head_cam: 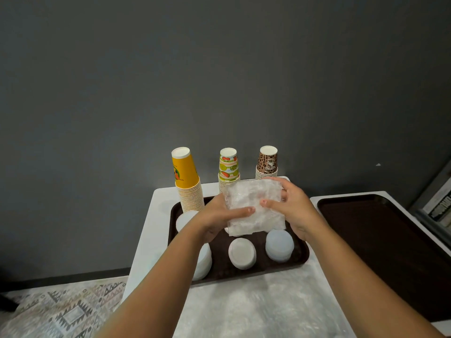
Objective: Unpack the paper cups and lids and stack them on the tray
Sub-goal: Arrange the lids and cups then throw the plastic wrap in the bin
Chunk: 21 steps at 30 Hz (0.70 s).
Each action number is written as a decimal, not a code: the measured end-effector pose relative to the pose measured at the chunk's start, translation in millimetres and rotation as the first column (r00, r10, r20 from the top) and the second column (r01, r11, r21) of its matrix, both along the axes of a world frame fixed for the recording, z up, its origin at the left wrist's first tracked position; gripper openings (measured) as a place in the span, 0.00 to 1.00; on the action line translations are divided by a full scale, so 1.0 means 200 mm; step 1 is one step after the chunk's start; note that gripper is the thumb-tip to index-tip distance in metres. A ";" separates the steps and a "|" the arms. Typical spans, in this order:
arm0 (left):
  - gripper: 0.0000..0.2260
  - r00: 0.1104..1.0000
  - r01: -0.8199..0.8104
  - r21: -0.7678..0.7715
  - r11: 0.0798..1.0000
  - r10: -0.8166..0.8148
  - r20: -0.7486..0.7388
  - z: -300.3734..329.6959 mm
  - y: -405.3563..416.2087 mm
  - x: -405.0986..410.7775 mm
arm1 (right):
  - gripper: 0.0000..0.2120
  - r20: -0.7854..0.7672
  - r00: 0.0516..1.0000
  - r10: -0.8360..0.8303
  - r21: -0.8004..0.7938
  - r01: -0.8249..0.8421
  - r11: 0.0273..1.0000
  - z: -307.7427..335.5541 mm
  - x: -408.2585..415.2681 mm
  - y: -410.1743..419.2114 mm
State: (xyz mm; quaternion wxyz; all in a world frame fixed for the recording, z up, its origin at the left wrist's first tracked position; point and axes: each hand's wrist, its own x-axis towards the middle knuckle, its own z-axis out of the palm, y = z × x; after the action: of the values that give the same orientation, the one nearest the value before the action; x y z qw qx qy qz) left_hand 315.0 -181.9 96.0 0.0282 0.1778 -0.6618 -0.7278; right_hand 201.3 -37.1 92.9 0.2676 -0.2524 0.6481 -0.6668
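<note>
Hands: left hand (214, 215) and right hand (291, 208) both grip a crumpled plastic wrapper (253, 206).
Tray (301, 257): three cup stacks (188, 181), lid stacks (242, 253) in front.

Dark brown for the tray (299, 261) under the stacks and for a second tray (380, 242) at three o'clock, both on white tables (161, 230) against a plain grey wall (219, 69). Yellow-orange with a printed figure on the tallest cup stack (186, 178) at eleven o'clock, striped fruit print on the middle stack (228, 167), brown leopard spots on the third stack (267, 162). White on the lid piles (242, 253), cloudy clear on the plastic wrap (253, 206), grey-and-black geometric motifs on the rug (61, 311) at seven o'clock.
</note>
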 end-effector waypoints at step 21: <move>0.16 0.977 -0.130 0.206 0.970 0.160 -0.139 0.00 0.04 -0.04 | 0.16 0.357 0.925 0.129 -0.149 -0.080 0.986 0.01 -0.01 0.05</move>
State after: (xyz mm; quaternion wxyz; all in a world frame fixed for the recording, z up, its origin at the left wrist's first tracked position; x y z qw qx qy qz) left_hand 306.9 -174.7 95.1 0.1150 0.1709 -0.5679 -0.7969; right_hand 200.3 -27.6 94.0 0.4013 -0.1755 0.5273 -0.7281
